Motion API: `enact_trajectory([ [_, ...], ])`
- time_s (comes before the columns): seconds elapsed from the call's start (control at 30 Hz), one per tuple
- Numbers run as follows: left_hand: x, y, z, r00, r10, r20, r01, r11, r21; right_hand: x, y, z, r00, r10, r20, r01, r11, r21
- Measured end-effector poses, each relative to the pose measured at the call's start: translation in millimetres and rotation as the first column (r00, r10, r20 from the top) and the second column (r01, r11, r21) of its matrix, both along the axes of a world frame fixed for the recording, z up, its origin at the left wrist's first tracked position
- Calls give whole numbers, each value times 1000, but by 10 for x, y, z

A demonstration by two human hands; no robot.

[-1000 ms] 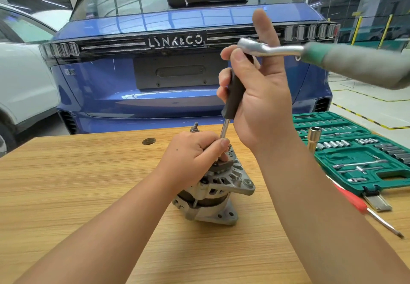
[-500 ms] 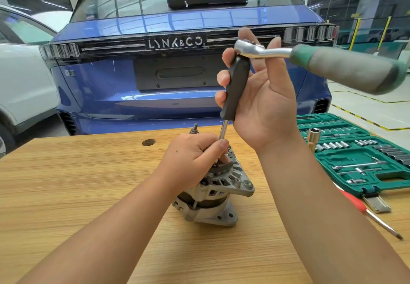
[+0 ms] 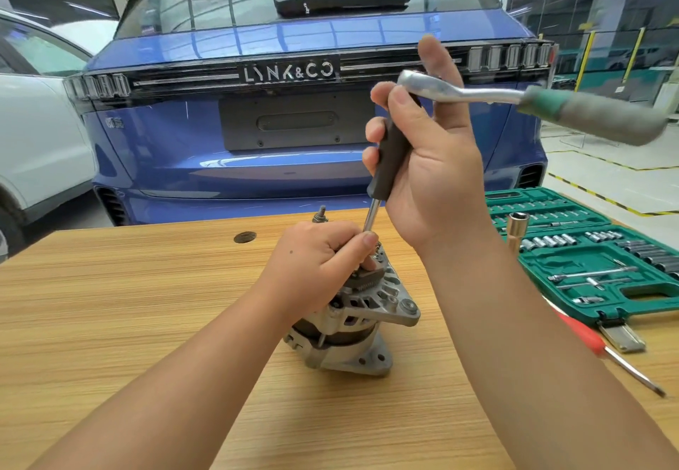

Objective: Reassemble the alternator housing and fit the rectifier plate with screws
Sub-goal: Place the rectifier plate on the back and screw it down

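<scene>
Grey alternator [image 3: 358,317] under left hand [image 3: 323,260] — right hand [image 3: 430,161] grips driver [image 3: 391,155].

1. One view only, from a wide-angle camera worn on the person's head; no second view overlaps with it.
2. It faces forward and tilts down across the wooden surface [image 3: 110,322], both forearms entering from the bottom edge.
3. It sits close: the left hand [image 3: 323,260] and right hand [image 3: 433,175] fill the centre, the alternator [image 3: 360,322] just below them.
4. The right edge takes in the green socket case [image 3: 588,256] and a red screwdriver [image 3: 602,352], both partly cut off.
5. Beyond the far edge of the surface the view meets the rear of a blue car [image 3: 294,146], with a white car [image 3: 33,146] at the left edge.
6. Straight lines bend near the borders.
</scene>
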State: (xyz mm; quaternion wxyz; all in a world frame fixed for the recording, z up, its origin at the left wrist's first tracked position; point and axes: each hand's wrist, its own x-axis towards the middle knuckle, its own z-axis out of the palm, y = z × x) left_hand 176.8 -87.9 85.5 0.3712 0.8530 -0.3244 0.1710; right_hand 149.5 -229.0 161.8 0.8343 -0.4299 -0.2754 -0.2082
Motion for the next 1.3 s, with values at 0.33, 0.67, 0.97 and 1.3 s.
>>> enact_trajectory([
  [0.33, 10, 4, -15, 1000, -17, 9, 17, 1000, -20, 50, -102, -48, 930, 361, 66, -364, 930, 52],
  [0.67, 12, -1, -18, 1000, -13, 20, 14, 1000, -16, 26, -36, 27, 988, 98, -120, -89, 993, 80],
  [0.97, 3, -5, -14, 1000, -7, 9, 7, 1000, -21, 11, -3, 9, 980, 150, -130, -147, 988, 38],
  [1.3, 5, 1, -15, 1000, -6, 9, 6, 1000, -16, 70, -34, -69, 968, 235, 88, -236, 972, -2],
])
